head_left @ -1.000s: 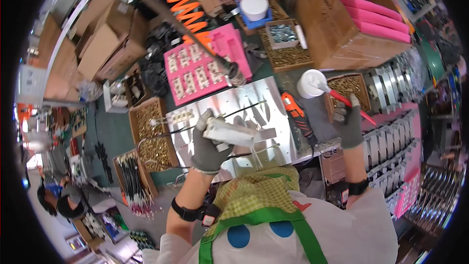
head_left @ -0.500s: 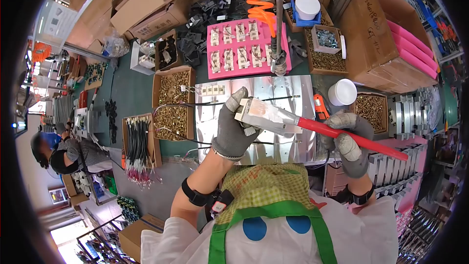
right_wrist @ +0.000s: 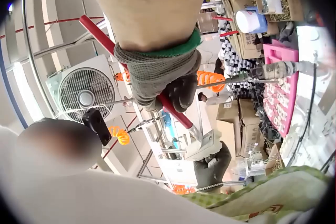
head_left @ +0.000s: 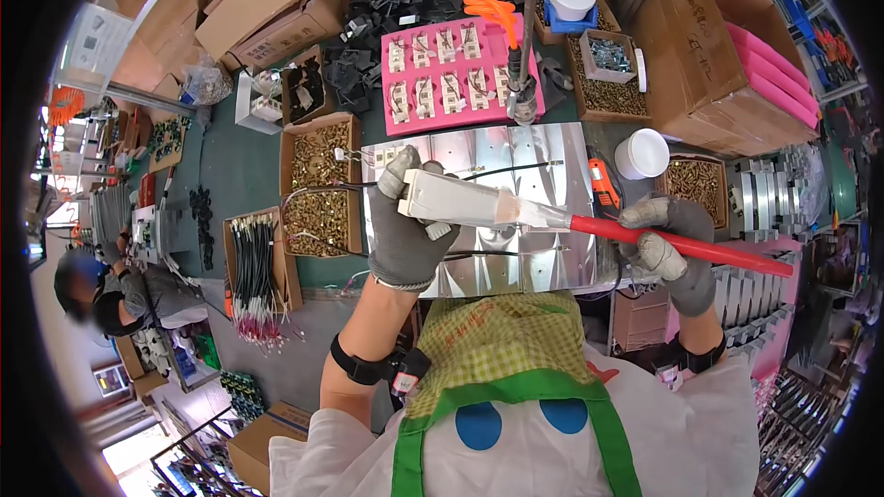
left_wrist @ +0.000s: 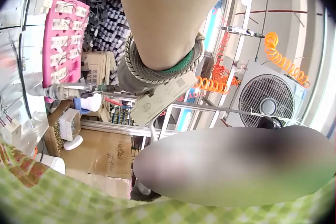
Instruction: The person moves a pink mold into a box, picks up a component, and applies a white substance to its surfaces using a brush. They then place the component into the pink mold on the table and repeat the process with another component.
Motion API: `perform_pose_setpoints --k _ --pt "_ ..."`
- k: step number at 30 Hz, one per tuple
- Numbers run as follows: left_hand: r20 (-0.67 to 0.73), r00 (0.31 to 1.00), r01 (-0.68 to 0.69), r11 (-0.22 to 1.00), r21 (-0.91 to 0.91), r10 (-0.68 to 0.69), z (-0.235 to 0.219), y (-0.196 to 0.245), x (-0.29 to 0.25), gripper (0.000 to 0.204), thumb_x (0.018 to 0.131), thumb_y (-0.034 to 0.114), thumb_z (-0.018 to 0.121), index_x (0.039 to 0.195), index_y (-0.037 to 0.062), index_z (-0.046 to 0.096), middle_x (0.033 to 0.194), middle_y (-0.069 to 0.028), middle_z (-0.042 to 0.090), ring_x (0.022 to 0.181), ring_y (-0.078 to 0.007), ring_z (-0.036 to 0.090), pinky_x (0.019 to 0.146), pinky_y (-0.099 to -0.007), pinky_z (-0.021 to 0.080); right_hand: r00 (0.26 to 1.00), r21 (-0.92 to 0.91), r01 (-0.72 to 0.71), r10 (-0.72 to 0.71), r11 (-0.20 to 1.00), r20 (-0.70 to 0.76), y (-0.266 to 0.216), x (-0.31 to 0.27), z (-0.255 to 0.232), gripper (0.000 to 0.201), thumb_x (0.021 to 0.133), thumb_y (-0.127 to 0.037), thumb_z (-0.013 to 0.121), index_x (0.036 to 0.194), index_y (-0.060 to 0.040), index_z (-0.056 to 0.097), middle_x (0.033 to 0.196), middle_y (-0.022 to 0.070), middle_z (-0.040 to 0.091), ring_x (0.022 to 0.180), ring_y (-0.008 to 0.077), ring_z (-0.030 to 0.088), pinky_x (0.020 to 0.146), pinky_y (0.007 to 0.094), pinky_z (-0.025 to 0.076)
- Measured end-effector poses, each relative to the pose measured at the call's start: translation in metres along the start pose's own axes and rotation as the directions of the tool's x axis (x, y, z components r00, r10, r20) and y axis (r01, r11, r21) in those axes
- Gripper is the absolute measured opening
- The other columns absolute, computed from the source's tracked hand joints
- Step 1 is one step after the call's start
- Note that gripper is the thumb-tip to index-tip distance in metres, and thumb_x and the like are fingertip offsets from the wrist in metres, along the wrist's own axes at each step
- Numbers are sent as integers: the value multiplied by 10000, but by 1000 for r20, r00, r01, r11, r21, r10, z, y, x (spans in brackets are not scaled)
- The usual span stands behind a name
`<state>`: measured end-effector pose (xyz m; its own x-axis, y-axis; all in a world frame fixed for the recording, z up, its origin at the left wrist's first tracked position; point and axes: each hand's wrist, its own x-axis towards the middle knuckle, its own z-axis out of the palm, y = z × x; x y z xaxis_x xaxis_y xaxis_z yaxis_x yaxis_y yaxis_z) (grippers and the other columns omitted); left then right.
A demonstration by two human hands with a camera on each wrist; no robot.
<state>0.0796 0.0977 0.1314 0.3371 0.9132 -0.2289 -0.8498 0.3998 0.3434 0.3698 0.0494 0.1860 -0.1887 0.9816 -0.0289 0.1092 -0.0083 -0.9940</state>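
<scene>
In the head view the gloved left hand (head_left: 412, 235) grips a long off-white block (head_left: 451, 200) by its left end, above a shiny metal plate (head_left: 552, 267). The gloved right hand (head_left: 677, 253) holds a brush by its red handle (head_left: 737, 256); the brush's pale head lies against the block's right end. From the right wrist the right hand (right_wrist: 165, 79) is seen curled round the red handle (right_wrist: 98, 34), with the left hand (right_wrist: 212, 169) under the block (right_wrist: 203, 148). The left wrist view shows the block (left_wrist: 164, 98) beside the left hand's cuff; its fingers are mostly hidden.
Behind the plate lies a pink tray (head_left: 433, 120) of white parts, with a hanging tool (head_left: 522, 101) at its right. Boxes of brass pieces (head_left: 318, 143) and black cables (head_left: 253, 267) stand left. An orange tool (head_left: 603, 184) and a white tub (head_left: 642, 155) stand right.
The right hand has brought the red-handled brush from the tub side to the block. Since half a second ago the brush head has moved right along the block, toward its right end.
</scene>
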Motion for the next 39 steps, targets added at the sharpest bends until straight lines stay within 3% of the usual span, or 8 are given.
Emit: perform_pose_setpoints --k 7,13,15,22,26,34,36,39 --pt "93 988 -118 991 -67 124 -9 -3 -6 470 674 94 646 1068 51 393 911 -61 529 813 -149 535 710 -276 461 997 264 70 -62 962 -37 -13 -2 28 301 701 -187 627 913 25 600 831 125 609 665 155 582 616 272 470" --pt "33 966 -259 958 120 257 -7 0 -11 489 665 61 649 1065 41 368 914 -65 516 813 -139 526 716 -274 460 989 -7 146 -146 989 30 -1 0 17 259 702 -159 611 898 12 606 817 117 616 669 166 581 621 283 463" --pt "15 918 -366 830 422 397 14 -6 -11 202 772 129 558 918 68 433 830 -48 525 705 -124 531 622 -257 471 985 -24 163 -161 986 60 2 -3 5 260 709 -149 590 909 18 597 810 114 612 656 161 579 609 271 467" --pt "547 746 -558 -91 825 379 -10 -10 -18 757 618 96 736 1211 12 273 1029 -87 503 964 -169 509 842 -313 425 999 218 -24 29 976 -21 -21 7 39 260 742 -111 556 949 47 568 832 122 591 677 164 593 648 269 495" --pt "284 861 -449 366 815 422 -5 -10 -22 699 627 98 711 1182 -1 297 1002 -83 508 897 -169 517 827 -305 419 999 196 -45 49 980 -16 -1 -2 23 263 753 -134 555 939 51 567 856 127 590 698 160 594 652 273 499" --pt "367 814 -437 60 897 450 -2 -6 -23 559 625 106 675 1068 -12 355 858 -64 499 801 -164 514 743 -272 428 989 188 118 -99 975 -107 -6 -10 34 242 734 -127 562 907 41 582 790 123 606 629 140 582 576 240 481" --pt "488 777 -446 -199 872 397 -8 1 -24 582 622 94 673 1089 -15 342 880 -73 505 823 -169 520 747 -279 430 992 83 60 -51 995 -115 -14 -11 36 255 721 -149 577 901 32 590 780 125 601 617 151 580 570 256 476" --pt "350 821 -465 173 868 451 -15 1 -28 589 635 102 679 1105 5 337 911 -80 505 838 -167 523 752 -287 441 985 -34 154 -157 987 -72 -10 -13 25 263 713 -166 598 898 22 595 745 121 595 604 156 572 564 262 468"
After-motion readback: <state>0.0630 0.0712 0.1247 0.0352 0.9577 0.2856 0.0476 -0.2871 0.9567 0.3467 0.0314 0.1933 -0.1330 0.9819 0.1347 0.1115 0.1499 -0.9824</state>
